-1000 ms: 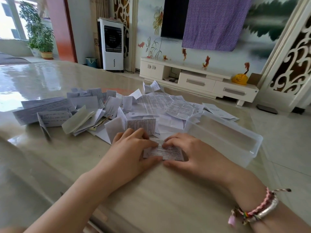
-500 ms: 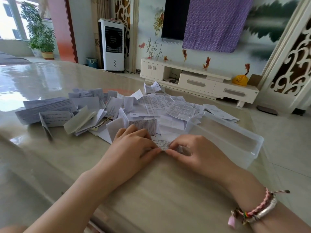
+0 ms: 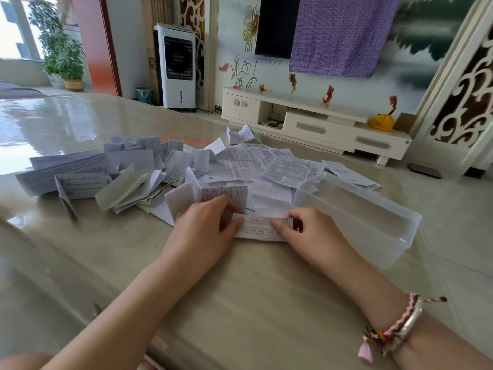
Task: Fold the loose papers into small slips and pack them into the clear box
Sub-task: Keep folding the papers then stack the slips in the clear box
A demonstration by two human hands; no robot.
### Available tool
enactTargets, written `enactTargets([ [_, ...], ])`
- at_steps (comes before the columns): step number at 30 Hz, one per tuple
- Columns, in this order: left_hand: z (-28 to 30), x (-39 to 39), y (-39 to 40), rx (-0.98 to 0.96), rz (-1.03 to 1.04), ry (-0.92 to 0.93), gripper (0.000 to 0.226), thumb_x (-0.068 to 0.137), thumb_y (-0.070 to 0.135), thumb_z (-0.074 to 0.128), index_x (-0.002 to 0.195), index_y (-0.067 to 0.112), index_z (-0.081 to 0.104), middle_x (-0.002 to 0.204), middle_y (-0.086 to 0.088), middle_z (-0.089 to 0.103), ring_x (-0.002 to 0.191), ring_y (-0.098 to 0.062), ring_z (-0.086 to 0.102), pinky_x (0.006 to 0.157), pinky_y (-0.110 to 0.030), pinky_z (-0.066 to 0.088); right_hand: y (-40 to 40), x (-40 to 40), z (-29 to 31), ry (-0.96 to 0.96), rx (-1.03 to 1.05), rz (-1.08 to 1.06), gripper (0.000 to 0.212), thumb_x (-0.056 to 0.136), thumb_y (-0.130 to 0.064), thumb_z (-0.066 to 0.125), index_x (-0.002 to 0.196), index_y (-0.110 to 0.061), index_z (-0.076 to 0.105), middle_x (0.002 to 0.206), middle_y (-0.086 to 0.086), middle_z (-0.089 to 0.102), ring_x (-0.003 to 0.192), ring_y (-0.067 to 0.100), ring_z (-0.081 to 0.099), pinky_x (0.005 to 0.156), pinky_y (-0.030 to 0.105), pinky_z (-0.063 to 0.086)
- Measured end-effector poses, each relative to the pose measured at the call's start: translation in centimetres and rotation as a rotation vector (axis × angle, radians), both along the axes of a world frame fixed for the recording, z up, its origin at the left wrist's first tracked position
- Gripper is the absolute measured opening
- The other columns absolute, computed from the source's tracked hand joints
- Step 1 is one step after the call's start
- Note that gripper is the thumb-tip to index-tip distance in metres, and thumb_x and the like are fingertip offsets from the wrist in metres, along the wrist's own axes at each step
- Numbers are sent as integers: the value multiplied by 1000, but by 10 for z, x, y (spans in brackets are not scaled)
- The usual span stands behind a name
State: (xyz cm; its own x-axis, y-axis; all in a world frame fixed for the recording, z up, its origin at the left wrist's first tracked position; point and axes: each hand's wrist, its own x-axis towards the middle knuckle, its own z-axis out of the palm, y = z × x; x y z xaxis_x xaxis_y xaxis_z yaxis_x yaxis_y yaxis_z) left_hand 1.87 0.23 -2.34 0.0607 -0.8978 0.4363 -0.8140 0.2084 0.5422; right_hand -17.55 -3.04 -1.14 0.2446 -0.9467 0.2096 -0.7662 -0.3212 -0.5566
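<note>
The slip [image 3: 262, 227] has been spread out again since half a second ago and is pinched flat on the table [image 3: 240, 303] by both hands: left [image 3: 205, 231], right [image 3: 309, 233]. The box [image 3: 354, 209] (seemingly empty) sits just right; the fold looks unfinished.

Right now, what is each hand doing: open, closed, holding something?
Left hand: pinching the left end of the paper slip on the table.
Right hand: fingers curled, pinching the slip's right end.

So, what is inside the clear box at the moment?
The clear box shows no folded slips inside; only the table surface shows through its walls. The pile of papers lies outside it. The near corner is hazy.
</note>
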Motion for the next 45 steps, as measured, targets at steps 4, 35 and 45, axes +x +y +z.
enactTargets([
  [4,-3,-3,-2,42,11,-72,19,91,31,58,109,25,54,70,17,43,81,-14,45,70,-29,35,5,10,1,264,-97,-29,38,94,-48,49,70,-20,40,76,-3,48,75,18,46,57,33,27],
  [35,-5,1,9,-79,-13,-229,21,86,34,64,107,37,65,91,15,53,95,-19,48,79,-30,29,7,-2,4,335,-245,411,31,88,-48,56,113,-30,60,113,-14,58,110,7,50,98,31,41],
  [45,-10,6,15,-173,-165,-198,27,80,51,49,84,43,75,78,21,64,74,-11,54,71,-24,29,20,2,13,462,-390,334,27,80,-40,42,94,-33,64,96,-17,63,90,9,58,78,29,44],
])
